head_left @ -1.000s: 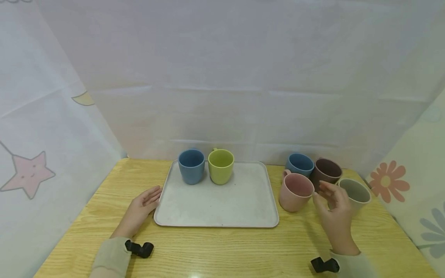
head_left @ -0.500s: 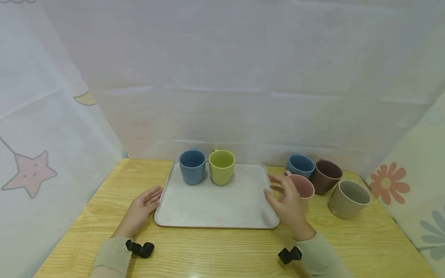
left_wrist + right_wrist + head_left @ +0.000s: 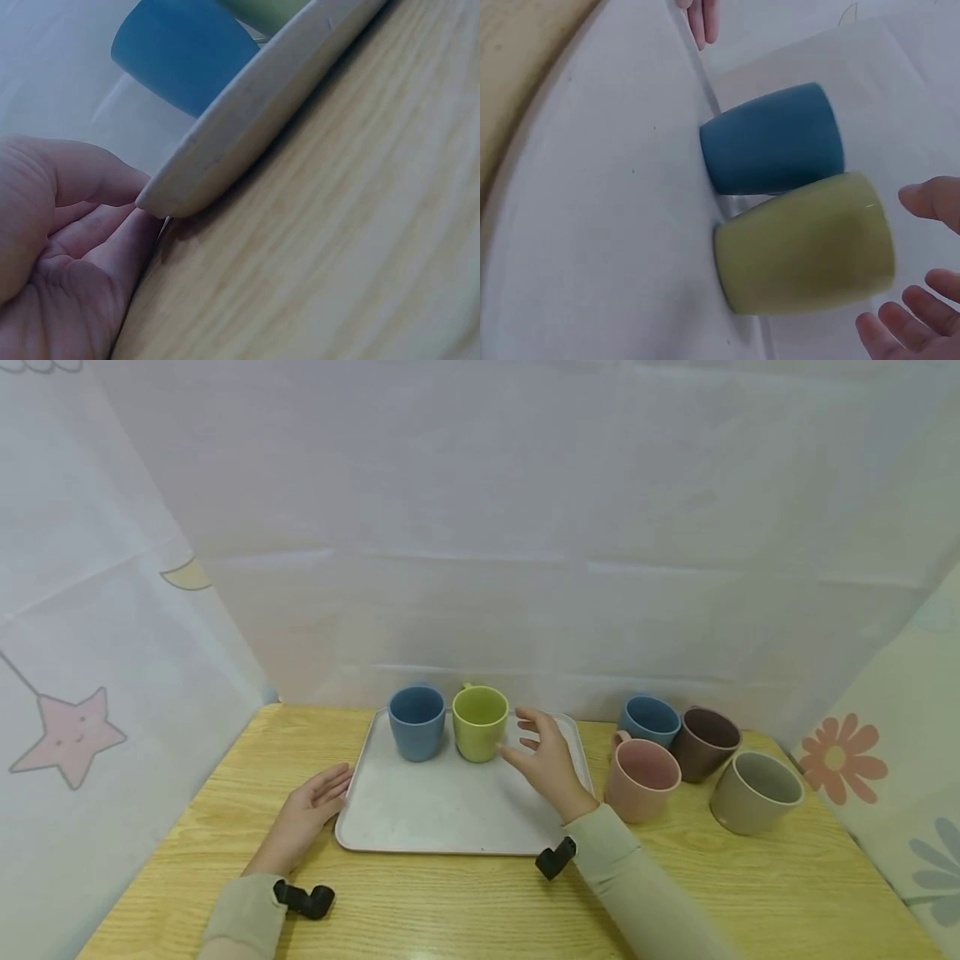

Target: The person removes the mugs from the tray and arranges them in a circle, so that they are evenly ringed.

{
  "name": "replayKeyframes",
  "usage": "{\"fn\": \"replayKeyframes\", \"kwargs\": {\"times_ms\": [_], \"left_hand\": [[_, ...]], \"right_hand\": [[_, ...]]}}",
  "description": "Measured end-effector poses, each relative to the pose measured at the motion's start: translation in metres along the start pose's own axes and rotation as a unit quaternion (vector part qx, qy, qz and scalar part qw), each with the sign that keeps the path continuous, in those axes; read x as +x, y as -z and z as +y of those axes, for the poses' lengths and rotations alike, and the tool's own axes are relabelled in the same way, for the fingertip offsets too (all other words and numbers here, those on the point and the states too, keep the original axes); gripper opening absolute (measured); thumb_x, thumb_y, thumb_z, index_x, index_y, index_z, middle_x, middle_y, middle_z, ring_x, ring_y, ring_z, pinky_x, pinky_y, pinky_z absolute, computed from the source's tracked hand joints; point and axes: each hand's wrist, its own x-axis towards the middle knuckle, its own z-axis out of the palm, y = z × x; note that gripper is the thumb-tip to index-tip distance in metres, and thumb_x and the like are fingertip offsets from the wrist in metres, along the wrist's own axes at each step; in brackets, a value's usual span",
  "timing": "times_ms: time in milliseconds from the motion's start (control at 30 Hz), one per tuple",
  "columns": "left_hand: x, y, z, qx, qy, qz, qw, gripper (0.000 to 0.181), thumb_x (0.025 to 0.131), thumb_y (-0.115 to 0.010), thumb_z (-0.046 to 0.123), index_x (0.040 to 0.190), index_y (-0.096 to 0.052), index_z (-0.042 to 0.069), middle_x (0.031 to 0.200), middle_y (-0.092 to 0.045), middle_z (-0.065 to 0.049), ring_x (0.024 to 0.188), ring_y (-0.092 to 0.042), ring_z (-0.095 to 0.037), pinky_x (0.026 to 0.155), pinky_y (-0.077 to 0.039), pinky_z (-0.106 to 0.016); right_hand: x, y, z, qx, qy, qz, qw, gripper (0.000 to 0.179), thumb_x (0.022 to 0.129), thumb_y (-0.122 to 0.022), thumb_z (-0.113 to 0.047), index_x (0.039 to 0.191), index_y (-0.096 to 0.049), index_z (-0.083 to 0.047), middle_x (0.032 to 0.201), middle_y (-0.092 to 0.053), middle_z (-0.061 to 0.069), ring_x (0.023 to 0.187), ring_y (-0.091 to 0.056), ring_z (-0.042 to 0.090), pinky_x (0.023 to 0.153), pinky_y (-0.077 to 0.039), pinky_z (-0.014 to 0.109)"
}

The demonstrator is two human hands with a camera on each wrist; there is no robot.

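Note:
On the white tray (image 3: 450,814) stand a blue mug (image 3: 417,724) and a yellow-green mug (image 3: 480,724), side by side near its back edge. My right hand (image 3: 550,764) is over the tray just right of the green mug, thumb and fingers spread, holding nothing. In the right wrist view, thumb and fingertips are near the green mug's (image 3: 806,247) rim, with a gap visible. My left hand (image 3: 305,810) rests on the table along the tray's left side. In the left wrist view its fingers (image 3: 97,172) touch the tray's edge (image 3: 225,127), relaxed rather than curled round it.
To the tray's right stand a pink mug (image 3: 637,793), a second blue mug (image 3: 651,718), a dark brown mug (image 3: 703,745) and a grey mug (image 3: 750,797). They share the wooden table (image 3: 420,902). White cloth (image 3: 480,543) hangs behind it.
My right hand has moved left from beside the pink and grey mugs, across to the green mug on the tray. The left hand stays at the tray's edge.

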Motion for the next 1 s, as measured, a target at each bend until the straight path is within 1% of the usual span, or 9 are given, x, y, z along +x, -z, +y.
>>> {"fn": "replayKeyframes", "kwargs": {"times_ms": [200, 300, 367, 500, 567, 667, 733, 867, 1000], "left_hand": [[0.001, -0.001, 0.000, -0.001, 0.003, 0.000, 1.0000, 0.058, 0.106, -0.049, 0.002, 0.158, -0.026, -0.003, 0.161, -0.031, -0.024, 0.147, -0.033, -0.035, 0.099, -0.042, -0.007], [0.001, -0.001, -0.001, -0.002, 0.003, -0.001, 1.0000, 0.058, 0.106, -0.049, 0.001, 0.158, -0.025, -0.003, 0.160, -0.031, -0.025, 0.147, -0.033, -0.035, 0.099, -0.042, -0.008], [0.001, -0.001, -0.001, -0.003, 0.002, -0.001, 1.0000, 0.058, 0.106, -0.049, 0.001, 0.158, -0.025, -0.003, 0.160, -0.031, -0.025, 0.147, -0.034, -0.035, 0.099, -0.042, -0.007], [0.001, -0.002, -0.001, -0.005, 0.002, 0.000, 1.0000, 0.058, 0.106, -0.049, 0.001, 0.158, -0.026, -0.003, 0.160, -0.032, -0.025, 0.146, -0.034, -0.035, 0.099, -0.043, -0.008], [0.001, -0.002, -0.001, -0.004, 0.002, 0.000, 1.0000, 0.057, 0.106, -0.049, 0.001, 0.158, -0.026, -0.003, 0.160, -0.032, -0.025, 0.146, -0.034, -0.035, 0.099, -0.043, -0.008], [0.002, -0.002, -0.001, -0.003, 0.004, 0.000, 1.0000, 0.057, 0.106, -0.049, 0.001, 0.158, -0.027, -0.003, 0.160, -0.032, -0.025, 0.146, -0.034, -0.035, 0.099, -0.043, -0.008], [0.002, -0.002, -0.001, 0.000, 0.006, 0.002, 1.0000, 0.057, 0.106, -0.049, 0.001, 0.158, -0.027, -0.003, 0.160, -0.032, -0.024, 0.147, -0.033, -0.035, 0.099, -0.042, -0.007], [0.002, -0.001, -0.001, 0.000, 0.009, 0.003, 1.0000, 0.057, 0.106, -0.049, 0.001, 0.158, -0.027, -0.002, 0.160, -0.033, -0.023, 0.147, -0.032, -0.035, 0.099, -0.042, -0.007], [0.002, 0.000, 0.000, -0.003, 0.003, 0.001, 1.0000, 0.057, 0.106, -0.049, 0.001, 0.158, -0.026, -0.003, 0.160, -0.032, -0.024, 0.147, -0.033, -0.035, 0.099, -0.042, -0.007]], "right_hand": [[0.019, -0.021, 0.010, 0.007, -0.033, 0.015, 0.9993, 0.086, 0.087, -0.083, -0.020, 0.154, -0.033, 0.001, 0.150, -0.042, 0.018, 0.138, -0.043, 0.036, 0.111, -0.045, 0.050], [0.027, -0.031, 0.010, 0.013, -0.051, 0.022, 0.9984, 0.093, 0.084, -0.085, -0.022, 0.155, -0.031, 0.003, 0.150, -0.041, 0.020, 0.138, -0.043, 0.035, 0.113, -0.043, 0.050], [0.031, -0.035, 0.009, 0.018, -0.058, 0.024, 0.9979, 0.094, 0.083, -0.087, -0.023, 0.154, -0.031, 0.003, 0.150, -0.041, 0.020, 0.138, -0.043, 0.034, 0.114, -0.042, 0.050], [0.037, -0.043, 0.007, 0.010, -0.068, 0.037, 0.9970, 0.092, 0.080, -0.089, -0.025, 0.151, -0.036, 0.002, 0.146, -0.044, 0.018, 0.135, -0.046, 0.032, 0.112, -0.044, 0.047], [0.039, -0.046, 0.007, -0.004, -0.075, 0.047, 0.9961, 0.091, 0.078, -0.089, -0.026, 0.150, -0.039, 0.001, 0.143, -0.047, 0.017, 0.132, -0.048, 0.032, 0.110, -0.045, 0.047], [0.044, -0.049, 0.008, -0.028, -0.086, 0.055, 0.9943, 0.095, 0.076, -0.091, -0.028, 0.150, -0.039, 0.001, 0.141, -0.049, 0.017, 0.127, -0.052, 0.032, 0.107, -0.047, 0.048], [0.047, -0.051, 0.008, -0.042, -0.091, 0.056, 0.9933, 0.097, 0.074, -0.092, -0.030, 0.150, -0.039, 0.001, 0.141, -0.050, 0.017, 0.125, -0.054, 0.033, 0.106, -0.048, 0.050], [0.052, -0.054, 0.005, -0.047, -0.098, 0.051, 0.9927, 0.101, 0.073, -0.093, -0.030, 0.151, -0.037, 0.002, 0.141, -0.049, 0.019, 0.125, -0.053, 0.035, 0.106, -0.048, 0.051], [0.054, -0.055, 0.005, -0.058, -0.099, 0.050, 0.9921, 0.099, 0.072, -0.093, -0.030, 0.149, -0.039, 0.001, 0.139, -0.052, 0.017, 0.124, -0.054, 0.033, 0.105, -0.049, 0.048]]}}
